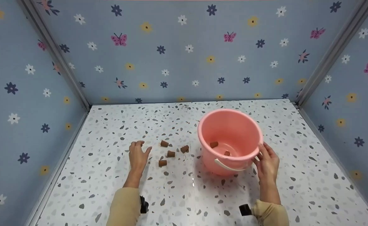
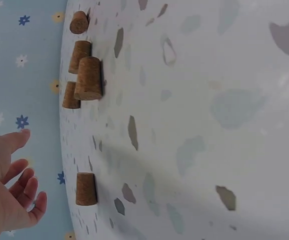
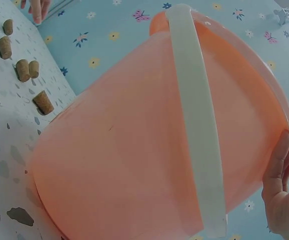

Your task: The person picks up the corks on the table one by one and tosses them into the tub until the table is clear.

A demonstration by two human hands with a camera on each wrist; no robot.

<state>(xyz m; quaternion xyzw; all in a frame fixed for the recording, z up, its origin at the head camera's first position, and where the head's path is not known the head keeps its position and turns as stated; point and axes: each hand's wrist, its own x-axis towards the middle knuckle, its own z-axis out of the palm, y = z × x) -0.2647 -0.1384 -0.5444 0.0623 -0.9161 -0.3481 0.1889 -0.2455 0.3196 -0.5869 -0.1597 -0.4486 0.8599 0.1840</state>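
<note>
My right hand (image 1: 268, 160) grips the rim of a pink plastic bucket (image 1: 210, 163) at its right side. The bucket's white handle (image 1: 229, 166) hangs down the near side, also seen as a pale band (image 3: 197, 115) in the right wrist view. Inside lie two brown tapered corks, one cork (image 1: 214, 144) at the left and another cork (image 1: 227, 153) near the middle. My left hand (image 1: 139, 157) hovers left of several loose corks (image 1: 171, 153), thumb apart from bent fingers, holding nothing. In the left wrist view, one cork (image 2: 86, 189) lies nearest its fingertips.
The white speckled tabletop (image 1: 108, 131) runs back to a blue flowered wall panel (image 1: 171, 62). Similar panels stand at the left (image 1: 8, 125) and right (image 1: 353, 119). A black wrist-camera mount (image 1: 144, 204) sits at my left cuff, with another mount (image 1: 245, 209) at my right.
</note>
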